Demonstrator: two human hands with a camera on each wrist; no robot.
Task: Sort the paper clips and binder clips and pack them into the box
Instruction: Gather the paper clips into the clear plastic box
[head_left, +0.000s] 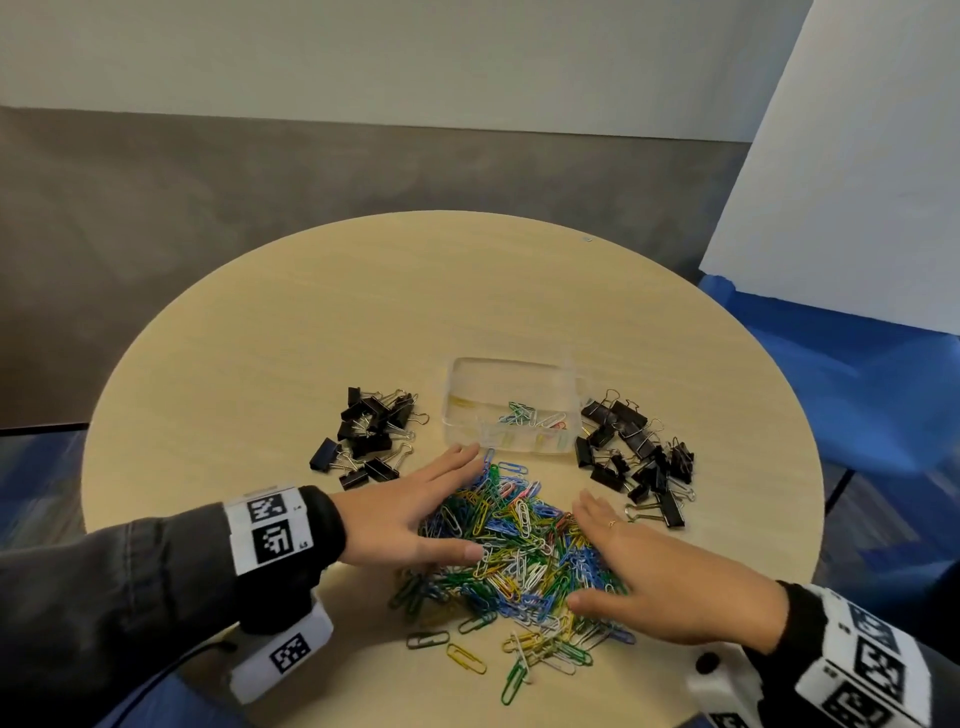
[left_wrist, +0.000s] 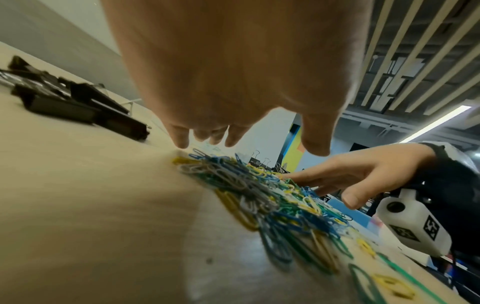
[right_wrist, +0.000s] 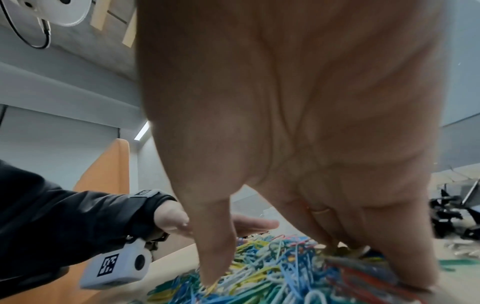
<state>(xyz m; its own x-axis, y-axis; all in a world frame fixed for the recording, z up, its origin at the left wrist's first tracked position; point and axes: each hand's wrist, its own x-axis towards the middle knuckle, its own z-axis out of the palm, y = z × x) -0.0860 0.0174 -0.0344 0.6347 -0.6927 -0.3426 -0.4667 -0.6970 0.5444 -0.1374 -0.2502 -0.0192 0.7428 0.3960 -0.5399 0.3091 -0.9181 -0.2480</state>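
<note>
With our left hand (head_left: 415, 512) and right hand (head_left: 670, 577) spread flat, grasping nothing, flanking the paper clip heap (head_left: 519, 551) before the clear box (head_left: 511, 410), sorting looks done: binder clips (head_left: 371, 434) flank the box, which apparently holds few clips.

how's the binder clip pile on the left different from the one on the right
The left binder clip pile is compact and bunched; the right binder clip pile is strung out in a longer, looser line toward the person. The left pile sits apart from the clear box; the right pile starts right beside the box's right wall. Both are black clips with silver wire handles, lying on the table, touched by neither hand.
</note>
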